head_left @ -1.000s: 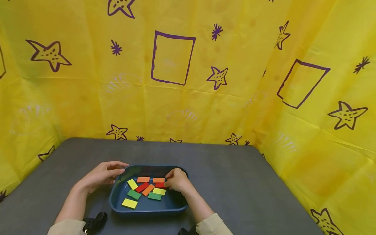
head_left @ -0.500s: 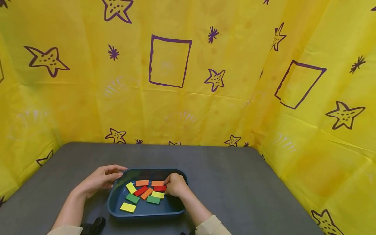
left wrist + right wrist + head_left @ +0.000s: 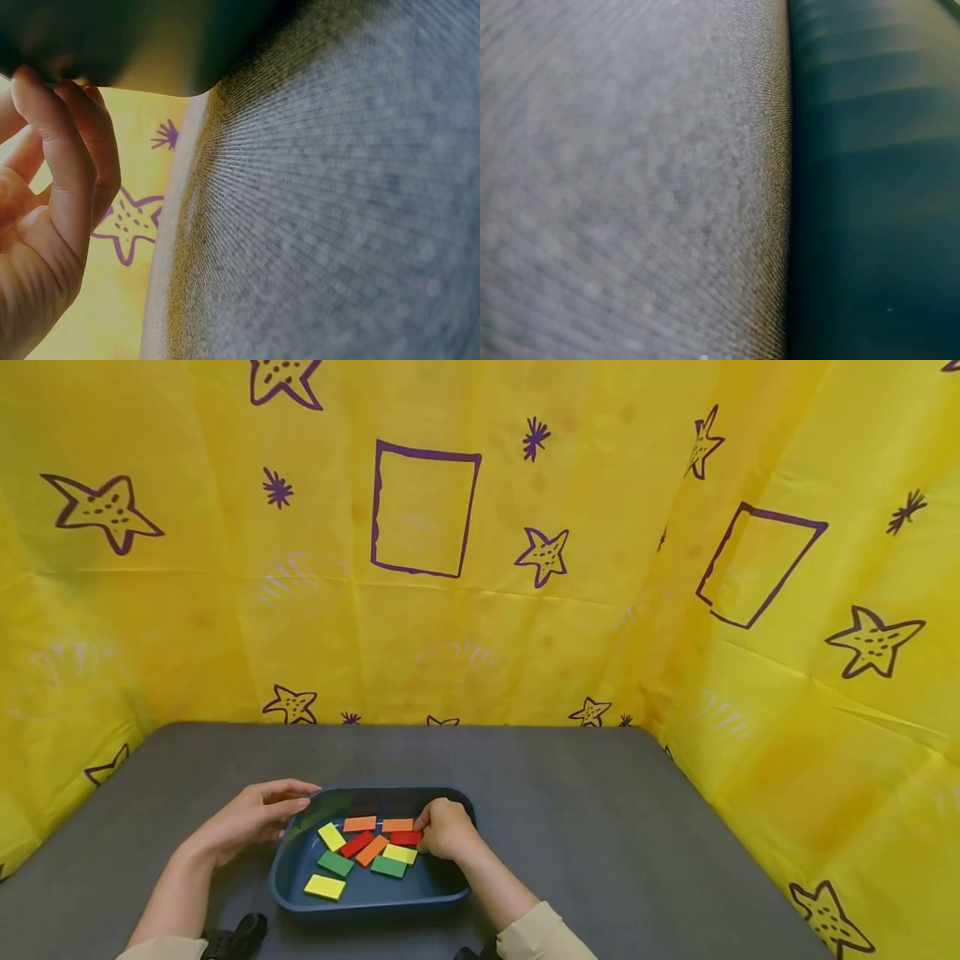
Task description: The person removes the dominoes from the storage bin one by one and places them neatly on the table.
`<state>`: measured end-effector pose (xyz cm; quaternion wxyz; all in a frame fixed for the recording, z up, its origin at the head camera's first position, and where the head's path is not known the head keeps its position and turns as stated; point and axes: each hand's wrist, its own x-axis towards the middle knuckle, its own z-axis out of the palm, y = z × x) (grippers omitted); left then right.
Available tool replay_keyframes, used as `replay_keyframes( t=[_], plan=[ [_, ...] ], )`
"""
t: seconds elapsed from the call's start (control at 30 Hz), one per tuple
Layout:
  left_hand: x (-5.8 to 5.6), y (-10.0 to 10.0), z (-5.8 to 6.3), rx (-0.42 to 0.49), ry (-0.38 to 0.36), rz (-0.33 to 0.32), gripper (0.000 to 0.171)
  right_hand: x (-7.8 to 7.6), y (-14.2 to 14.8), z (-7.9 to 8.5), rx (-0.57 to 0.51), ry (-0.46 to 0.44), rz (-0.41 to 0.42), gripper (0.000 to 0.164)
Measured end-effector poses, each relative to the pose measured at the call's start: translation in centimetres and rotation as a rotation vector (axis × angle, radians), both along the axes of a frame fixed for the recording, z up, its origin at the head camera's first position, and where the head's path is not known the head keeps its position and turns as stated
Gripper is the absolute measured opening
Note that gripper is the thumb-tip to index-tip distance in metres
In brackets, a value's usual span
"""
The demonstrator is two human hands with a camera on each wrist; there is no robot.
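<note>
A dark blue rounded tray [image 3: 367, 906] lies on the table in the head view, holding several flat, domino-like blocks. My left hand [image 3: 251, 814] is at its far left corner, fingertips touching the rim; in the left wrist view the loosely bent fingers [image 3: 64, 150] meet the tray's underside edge. Inside the tray's right end, my right hand [image 3: 450, 831] has curled fingers and pinches the right end of a red block [image 3: 403, 837]. Beside it lie an orange block [image 3: 397, 825], a yellow block [image 3: 400, 854] and a green block [image 3: 388, 867]. The right wrist view shows no hand, only the tray's wall [image 3: 877, 225].
Left in the tray are another red block [image 3: 356, 844], more orange blocks [image 3: 360, 824], yellow blocks [image 3: 325, 887] and a green block [image 3: 335, 863]. The grey table [image 3: 600, 835] extends around the tray. Yellow patterned cloth [image 3: 450, 635] hangs behind and along the sides.
The head view has shifted slightly. My right fingers have come a little lower at the red block's end. The left hand stays at the tray's corner, and the other blocks keep their places.
</note>
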<state>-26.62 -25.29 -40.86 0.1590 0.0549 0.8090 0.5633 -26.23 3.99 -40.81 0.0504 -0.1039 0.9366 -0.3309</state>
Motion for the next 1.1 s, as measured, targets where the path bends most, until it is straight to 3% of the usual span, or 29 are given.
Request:
replay_keyframes(
  t=[0.33, 0.67, 1.1],
  plan=[
    [0.6, -0.9, 0.0, 0.013, 0.003, 0.024, 0.054, 0.1, -0.8, 0.0, -0.017, -0.025, 0.014, 0.015],
    [0.4, 0.0, -0.3, 0.013, 0.032, 0.027, 0.053, 0.3, 0.0, -0.2, -0.061, -0.017, 0.030, 0.014],
    [0.1, -0.1, -0.7, 0.027, 0.021, 0.023, 0.053, 0.2, 0.3, -0.1, -0.222, -0.012, 0.011, 0.012]
  ],
)
